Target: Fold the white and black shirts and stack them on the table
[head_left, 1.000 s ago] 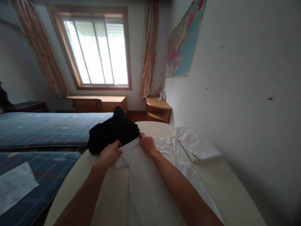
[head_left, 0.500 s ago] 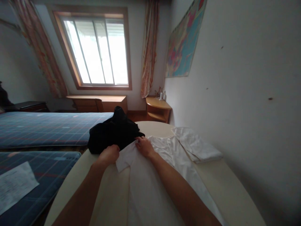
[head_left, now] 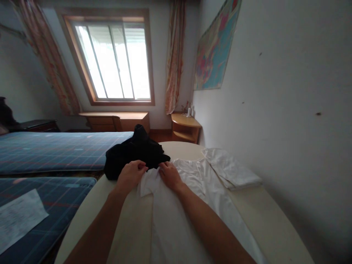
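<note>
A white short-sleeved shirt lies spread on the round cream table. My left hand is closed in a pinch just above the outer end of its left sleeve; the fingertips are too small to show whether cloth is between them. At the shoulder, my right hand has its fingers closed on the shirt's edge. Right behind both hands sits a crumpled black cloth. Folded white cloth rests at the table's right side.
Two mattresses with blue plaid covers stand left of the table, the nearer one bearing a paper sheet. A white wall runs along the right. Behind the table is a wooden corner shelf.
My left hand has moved up and slightly right, and the sleeve's outer end has shifted right. My right hand stays at the shoulder, barely moved.
</note>
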`<action>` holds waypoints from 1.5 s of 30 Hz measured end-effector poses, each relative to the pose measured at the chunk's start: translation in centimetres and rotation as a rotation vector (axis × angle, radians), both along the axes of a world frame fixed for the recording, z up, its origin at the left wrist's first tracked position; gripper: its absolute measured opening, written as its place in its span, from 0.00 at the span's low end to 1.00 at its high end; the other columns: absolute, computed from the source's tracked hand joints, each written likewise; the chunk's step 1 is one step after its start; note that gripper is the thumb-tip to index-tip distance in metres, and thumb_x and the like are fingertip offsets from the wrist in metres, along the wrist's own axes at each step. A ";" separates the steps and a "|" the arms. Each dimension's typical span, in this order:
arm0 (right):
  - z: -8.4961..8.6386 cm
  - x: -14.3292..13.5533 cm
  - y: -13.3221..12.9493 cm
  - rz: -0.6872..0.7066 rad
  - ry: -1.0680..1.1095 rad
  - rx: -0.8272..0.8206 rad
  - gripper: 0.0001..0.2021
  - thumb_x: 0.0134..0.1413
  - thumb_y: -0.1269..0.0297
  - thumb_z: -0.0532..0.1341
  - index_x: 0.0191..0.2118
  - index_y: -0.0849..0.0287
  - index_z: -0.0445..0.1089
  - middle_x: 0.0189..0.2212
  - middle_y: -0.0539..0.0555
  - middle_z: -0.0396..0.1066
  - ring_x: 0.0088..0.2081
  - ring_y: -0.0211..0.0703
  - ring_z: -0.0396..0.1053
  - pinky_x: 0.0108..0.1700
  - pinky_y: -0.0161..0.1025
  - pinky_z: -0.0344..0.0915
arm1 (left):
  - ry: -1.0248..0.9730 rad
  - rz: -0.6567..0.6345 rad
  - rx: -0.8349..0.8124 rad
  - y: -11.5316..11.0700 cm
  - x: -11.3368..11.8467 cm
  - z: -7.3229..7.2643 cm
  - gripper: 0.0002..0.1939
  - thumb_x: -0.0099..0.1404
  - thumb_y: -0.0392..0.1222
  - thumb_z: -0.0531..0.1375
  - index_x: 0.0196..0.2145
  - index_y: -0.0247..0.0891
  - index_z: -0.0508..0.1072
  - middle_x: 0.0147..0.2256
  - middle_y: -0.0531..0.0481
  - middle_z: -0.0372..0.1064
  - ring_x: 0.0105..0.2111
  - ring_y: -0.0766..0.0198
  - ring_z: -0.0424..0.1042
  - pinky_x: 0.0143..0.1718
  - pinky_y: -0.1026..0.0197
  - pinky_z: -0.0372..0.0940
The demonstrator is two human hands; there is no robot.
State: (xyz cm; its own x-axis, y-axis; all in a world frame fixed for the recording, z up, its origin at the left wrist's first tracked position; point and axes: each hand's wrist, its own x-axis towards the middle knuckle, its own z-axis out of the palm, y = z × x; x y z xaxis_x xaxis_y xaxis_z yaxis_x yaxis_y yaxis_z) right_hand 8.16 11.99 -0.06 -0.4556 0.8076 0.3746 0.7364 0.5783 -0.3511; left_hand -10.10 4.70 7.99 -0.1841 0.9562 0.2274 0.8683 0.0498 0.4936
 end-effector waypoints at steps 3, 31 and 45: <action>0.1 0.0 -0.1 -0.018 -0.050 0.012 0.17 0.67 0.65 0.53 0.59 0.54 0.66 0.50 0.57 0.69 0.53 0.47 0.65 0.56 0.41 0.59 | -0.003 0.097 0.024 -0.5 0.4 0.5 0.07 0.61 0.38 0.64 0.39 0.39 0.79 0.37 0.49 0.79 0.40 0.60 0.78 0.42 0.64 0.66; 2.4 -1.1 2.5 -0.114 -0.160 -0.123 0.12 0.68 0.67 0.50 0.51 0.56 0.67 0.46 0.58 0.76 0.46 0.47 0.73 0.44 0.39 0.62 | 0.247 0.243 -0.257 -1.2 0.3 0.9 0.14 0.71 0.40 0.49 0.51 0.38 0.68 0.42 0.36 0.76 0.44 0.44 0.77 0.41 0.52 0.67; -0.1 0.1 -4.2 0.085 -0.156 -0.233 0.28 0.64 0.50 0.54 0.63 0.62 0.59 0.66 0.67 0.54 0.67 0.63 0.49 0.64 0.61 0.46 | 0.142 0.065 -0.038 -0.5 1.2 -0.1 0.16 0.71 0.34 0.49 0.47 0.37 0.75 0.48 0.43 0.74 0.48 0.57 0.74 0.48 0.61 0.65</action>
